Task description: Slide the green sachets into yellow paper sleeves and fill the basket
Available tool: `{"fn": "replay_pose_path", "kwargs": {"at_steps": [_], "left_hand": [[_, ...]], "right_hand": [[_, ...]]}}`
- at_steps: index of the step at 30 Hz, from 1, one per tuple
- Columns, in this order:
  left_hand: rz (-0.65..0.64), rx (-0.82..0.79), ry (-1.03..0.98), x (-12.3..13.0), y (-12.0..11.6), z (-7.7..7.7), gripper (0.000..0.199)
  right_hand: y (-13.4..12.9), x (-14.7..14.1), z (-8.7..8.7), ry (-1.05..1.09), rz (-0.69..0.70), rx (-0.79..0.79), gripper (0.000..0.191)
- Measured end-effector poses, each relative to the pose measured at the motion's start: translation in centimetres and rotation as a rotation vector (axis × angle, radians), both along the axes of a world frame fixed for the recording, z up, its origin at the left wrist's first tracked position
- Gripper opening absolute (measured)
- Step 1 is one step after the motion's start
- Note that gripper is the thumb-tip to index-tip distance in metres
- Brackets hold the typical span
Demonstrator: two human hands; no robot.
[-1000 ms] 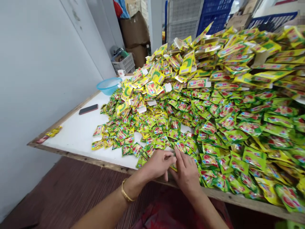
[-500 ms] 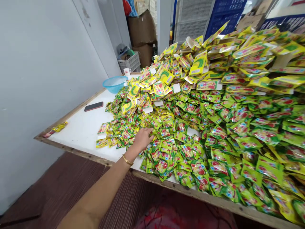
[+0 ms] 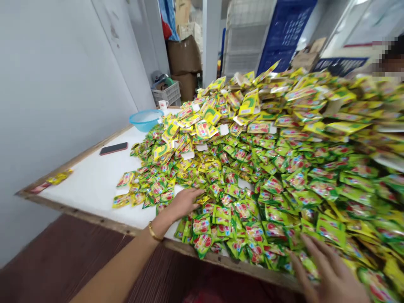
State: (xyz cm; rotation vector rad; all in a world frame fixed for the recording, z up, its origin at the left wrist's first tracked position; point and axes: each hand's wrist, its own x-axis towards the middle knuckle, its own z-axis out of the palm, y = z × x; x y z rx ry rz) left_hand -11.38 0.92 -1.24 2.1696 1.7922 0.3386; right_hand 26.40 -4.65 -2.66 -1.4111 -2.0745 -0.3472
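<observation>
- Packets [image 3: 202,224] cover much of the counter [image 3: 91,189], heaped from its near edge back to the pile of boxes [image 3: 249,103].
- Change: a second ago the hands were together near the edge; half a second ago only the left showed. Now both are in view, well apart.
- The left hand [image 3: 183,203] reaches in at the left of the heap, fingers curled at the packets; whether it grips one, I cannot tell.
- The right hand [image 3: 330,275] has come in at lower right, fingers spread, blurred over the packets; contact is unclear.
- For the work, this suggests two separate patches being handled rather than one thing held between both hands.
- The packets look small, glossy and mostly green, with red and white print; some are yellow. They overlap at all angles, with a bunch at the edge between the hands.
</observation>
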Motion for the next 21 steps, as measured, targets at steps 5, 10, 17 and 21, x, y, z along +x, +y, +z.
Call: {"fn": "replay_pose_path", "kwargs": {"at_steps": [5,10,17,21], "left_hand": [[-0.082,-0.039,-0.065,-1.1,0.5,0.7,0.053],[-0.017,-0.009,-0.033,-1.1,0.4,0.2,0.047],[0.24,0.122,-0.205,0.5,1.0,-1.1,0.032],[0.446,0.243,-0.407,0.2,0.9,-1.5,0.034]], "right_hand": [[3.3,-6.7,2.5,-0.036,0.074,0.044,0.039],[2.2,-13.1,2.5,-0.18,0.441,-0.133,0.037],[3.8,-20.1,-3.0,-0.245,0.673,-0.194,0.029],[8.5,-18.4,-3.1,-0.217,0.485,-0.057,0.016]]}}
